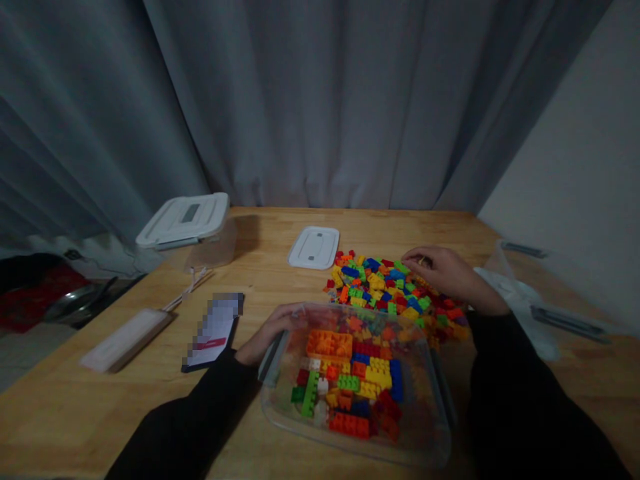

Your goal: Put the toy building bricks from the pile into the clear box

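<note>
A clear plastic box stands at the near edge of the table, with several toy building bricks in red, yellow, green, blue and orange on its bottom. My left hand grips its far left corner, fingers over the rim. Behind the box spreads a large heap of loose small bricks. Over the right side of this heap is my right hand, its fingers curled and pinched together. Something yellowish shows at the fingertips, too small to make out.
A lidded storage box stands at the back left. A white lid lies flat behind the heap. On the left are a phone and a white power strip with cables. Another clear container sits at the right, by the wall.
</note>
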Demonstrator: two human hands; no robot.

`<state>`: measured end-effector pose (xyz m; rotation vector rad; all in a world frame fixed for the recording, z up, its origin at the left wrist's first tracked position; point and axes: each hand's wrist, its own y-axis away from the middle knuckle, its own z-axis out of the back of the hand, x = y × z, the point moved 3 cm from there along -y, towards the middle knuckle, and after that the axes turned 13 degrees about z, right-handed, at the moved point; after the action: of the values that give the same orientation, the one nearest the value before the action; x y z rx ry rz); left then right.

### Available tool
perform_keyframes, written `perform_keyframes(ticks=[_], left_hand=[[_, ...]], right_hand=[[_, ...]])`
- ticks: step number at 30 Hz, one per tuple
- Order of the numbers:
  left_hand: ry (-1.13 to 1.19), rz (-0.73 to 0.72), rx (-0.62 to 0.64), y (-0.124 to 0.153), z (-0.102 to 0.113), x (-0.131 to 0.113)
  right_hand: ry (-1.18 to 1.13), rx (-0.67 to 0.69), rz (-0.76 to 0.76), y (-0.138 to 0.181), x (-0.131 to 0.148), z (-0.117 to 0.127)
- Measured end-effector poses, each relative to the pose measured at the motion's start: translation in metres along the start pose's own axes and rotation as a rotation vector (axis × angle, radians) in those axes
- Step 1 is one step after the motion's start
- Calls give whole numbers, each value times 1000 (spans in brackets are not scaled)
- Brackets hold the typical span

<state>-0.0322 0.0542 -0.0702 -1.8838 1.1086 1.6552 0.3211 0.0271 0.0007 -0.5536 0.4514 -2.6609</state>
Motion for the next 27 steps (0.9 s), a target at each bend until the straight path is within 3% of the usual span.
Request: perform_keyframes(ticks=[5,10,27], left_hand=[[37,18,-17,1,0,2],[20,10,0,-1,1,2],[10,10,-14,-2,1,0]], right_hand=[[56,141,-144,3,-38,-20],[51,258,-208,4,-57,-46],[75,324,-191,6,-59,-67]])
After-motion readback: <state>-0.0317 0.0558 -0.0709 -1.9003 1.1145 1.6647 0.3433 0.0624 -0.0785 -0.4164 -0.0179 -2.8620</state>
